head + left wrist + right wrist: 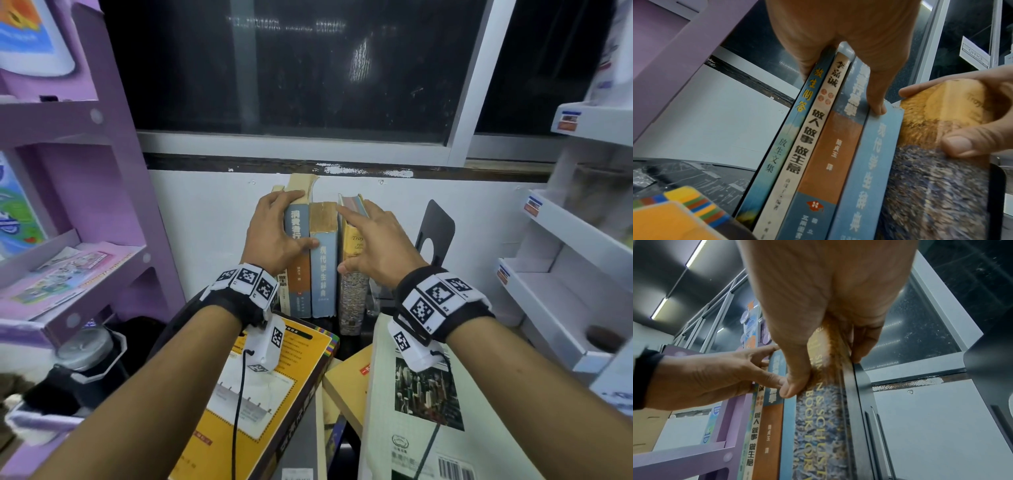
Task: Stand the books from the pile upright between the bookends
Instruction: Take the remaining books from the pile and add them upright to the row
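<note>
Up against the white wall (212, 219) at the counter's back edge, a row of upright books (310, 260) stood packed spine to spine, with the purple shelf unit (85, 192) close on its left and a black bookend (434, 233) near its right end. A narrow gap of bare wall lay between that bookend and the last volume in the head view. The left hand (274, 236) wrapped the row's left part, its fingers (875, 100) spread, thumb pressed onto the pale blue spine (869, 170) and the rest curled over the top edges. The right hand (373, 246) pinched the mottled yellow-and-grey book (818, 426) at the row's right end, thumb on its spine, other fingers down its far cover; a second black bookend plate (863, 402) stood flush against that cover in the right wrist view. Nearer the front edge, the pile (411, 394) lay flat, an orange-yellow volume (260, 404) beside it, leaving little free counter between pile and row.
</note>
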Demonstrator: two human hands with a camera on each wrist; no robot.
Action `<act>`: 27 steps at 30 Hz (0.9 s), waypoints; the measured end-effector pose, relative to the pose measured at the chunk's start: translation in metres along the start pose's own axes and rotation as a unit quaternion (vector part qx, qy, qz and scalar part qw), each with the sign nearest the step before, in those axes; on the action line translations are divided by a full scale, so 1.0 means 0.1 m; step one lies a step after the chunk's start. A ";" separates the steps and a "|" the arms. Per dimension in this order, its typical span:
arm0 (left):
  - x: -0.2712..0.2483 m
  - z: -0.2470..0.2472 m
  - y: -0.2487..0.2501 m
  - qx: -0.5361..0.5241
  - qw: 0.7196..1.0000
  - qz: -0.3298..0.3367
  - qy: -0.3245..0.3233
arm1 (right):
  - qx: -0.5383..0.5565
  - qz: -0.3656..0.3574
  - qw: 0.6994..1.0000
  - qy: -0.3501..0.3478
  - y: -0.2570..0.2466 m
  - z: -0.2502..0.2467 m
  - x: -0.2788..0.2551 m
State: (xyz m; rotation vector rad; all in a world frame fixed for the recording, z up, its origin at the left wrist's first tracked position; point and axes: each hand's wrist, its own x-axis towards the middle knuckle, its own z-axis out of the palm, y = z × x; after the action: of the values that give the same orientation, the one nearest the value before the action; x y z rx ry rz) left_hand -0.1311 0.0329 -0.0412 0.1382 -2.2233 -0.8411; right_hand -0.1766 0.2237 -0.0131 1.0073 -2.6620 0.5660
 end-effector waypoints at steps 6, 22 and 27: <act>0.01 0.00 -0.02 -0.003 1.000 0.006 0.000 | 0.012 0.001 1.000 0.000 0.03 0.05 0.11; 0.02 0.02 -0.01 0.021 0.999 0.027 0.009 | 0.009 0.006 1.000 -0.001 0.14 0.13 0.34; 0.03 0.01 -0.01 0.036 0.999 0.030 0.002 | 0.003 0.002 1.000 -0.005 0.17 0.12 0.36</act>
State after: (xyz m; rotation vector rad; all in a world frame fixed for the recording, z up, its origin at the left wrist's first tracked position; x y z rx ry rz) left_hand -0.1336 0.0320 -0.0405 0.1071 -2.2444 -0.7285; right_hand -0.2158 0.2089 -0.0158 1.0092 -2.6726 0.5713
